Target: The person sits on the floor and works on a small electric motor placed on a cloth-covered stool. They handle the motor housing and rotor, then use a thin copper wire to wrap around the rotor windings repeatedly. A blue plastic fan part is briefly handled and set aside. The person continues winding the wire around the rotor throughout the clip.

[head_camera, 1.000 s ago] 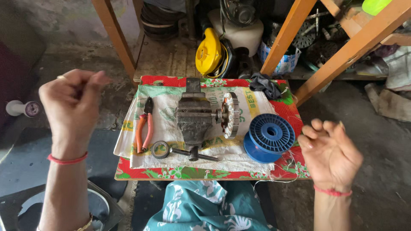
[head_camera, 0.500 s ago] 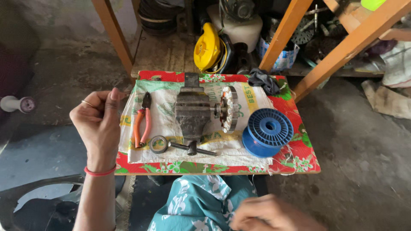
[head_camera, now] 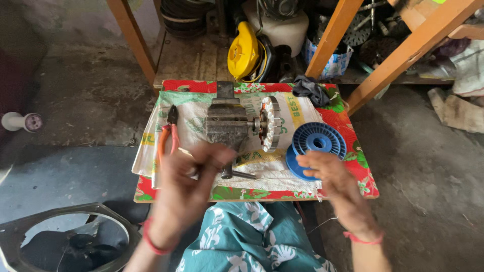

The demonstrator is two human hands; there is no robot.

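Light: soft daylight, bright, no glare.
Shadows: dark under the shelf (head_camera: 212, 15).
Blur: both hands, left hand (head_camera: 184, 194) most.
Edges: bent outward.

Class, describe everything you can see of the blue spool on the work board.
The blue spool looks like moulded plastic: two round flanges with fine radial ribs and a round hole through the hub. It lies flat, hole upward, on the right part of the cloth-covered board, right of the toothed metal core. The right hand reaches over its near edge and hides part of the lower flange; whether it touches is unclear.
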